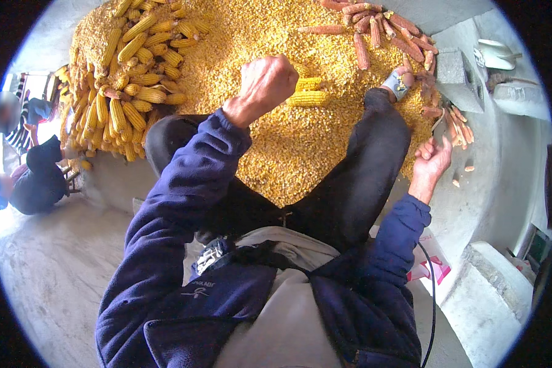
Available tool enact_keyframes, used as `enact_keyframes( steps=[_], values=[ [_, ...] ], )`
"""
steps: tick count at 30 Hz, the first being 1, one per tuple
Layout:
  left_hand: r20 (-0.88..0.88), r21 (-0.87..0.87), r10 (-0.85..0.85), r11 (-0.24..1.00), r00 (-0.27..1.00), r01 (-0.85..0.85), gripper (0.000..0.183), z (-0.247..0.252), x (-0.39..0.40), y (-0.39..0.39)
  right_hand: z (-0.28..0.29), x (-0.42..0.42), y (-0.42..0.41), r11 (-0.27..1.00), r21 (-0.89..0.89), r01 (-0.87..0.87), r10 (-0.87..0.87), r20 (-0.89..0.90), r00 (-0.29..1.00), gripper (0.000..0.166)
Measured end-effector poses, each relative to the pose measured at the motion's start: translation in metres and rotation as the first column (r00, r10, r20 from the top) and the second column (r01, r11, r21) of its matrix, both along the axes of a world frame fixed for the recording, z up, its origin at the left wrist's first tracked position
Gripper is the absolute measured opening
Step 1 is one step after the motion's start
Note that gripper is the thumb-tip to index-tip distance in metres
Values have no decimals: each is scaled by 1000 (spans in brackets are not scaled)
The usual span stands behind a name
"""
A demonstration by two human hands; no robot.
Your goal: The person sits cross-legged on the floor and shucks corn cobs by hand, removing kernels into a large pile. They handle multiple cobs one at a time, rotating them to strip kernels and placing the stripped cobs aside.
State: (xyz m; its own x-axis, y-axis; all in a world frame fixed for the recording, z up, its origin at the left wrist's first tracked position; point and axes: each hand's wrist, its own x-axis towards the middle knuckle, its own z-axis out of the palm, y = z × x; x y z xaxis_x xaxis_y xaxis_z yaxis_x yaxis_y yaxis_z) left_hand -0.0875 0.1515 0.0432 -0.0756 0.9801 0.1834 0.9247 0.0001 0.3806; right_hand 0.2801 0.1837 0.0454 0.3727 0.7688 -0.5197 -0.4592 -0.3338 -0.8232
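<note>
My left hand (269, 87) is a fist, back of the hand up, above a broad bed of loose yellow corn kernels (276, 152). Whether anything is inside the fist is hidden. Close beside its fingers lie a few corn ears, among them one yellow ear (307, 99). Over at the right, my right hand (432, 158) has its index finger stretched out and the others partly curled, with nothing seen in it. Nearest to that hand are several bare reddish corn cobs (460, 126) on the concrete floor.
A tall heap of corn ears (142, 78) rises at left. More stripped cobs (377, 25) lie beyond my foot (398, 83). A hollow concrete block (460, 80) borders the kernels. Two people (37, 179) sit at far left. A black cable (433, 294) hangs beside a plastic bag (430, 262).
</note>
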Motion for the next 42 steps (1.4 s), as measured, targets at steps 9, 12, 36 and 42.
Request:
enact_keyframes(
  steps=[9,12,36,42],
  values=[
    [293,-562,235,827,927,-32,29,-61,-4,25,54,-112,16,911,157,-382,293,409,864,34],
    [364,-616,225,786,904,52,30,-157,-20,11,25,-129,23,876,178,-449,382,313,870,32],
    [-12,-558,-175,818,984,139,29,-223,39,88,-16,-134,43,773,22,-634,427,721,545,42],
    [672,-560,382,823,634,97,45,-177,32,59,-33,-134,49,738,29,-674,474,688,549,35]
  ],
)
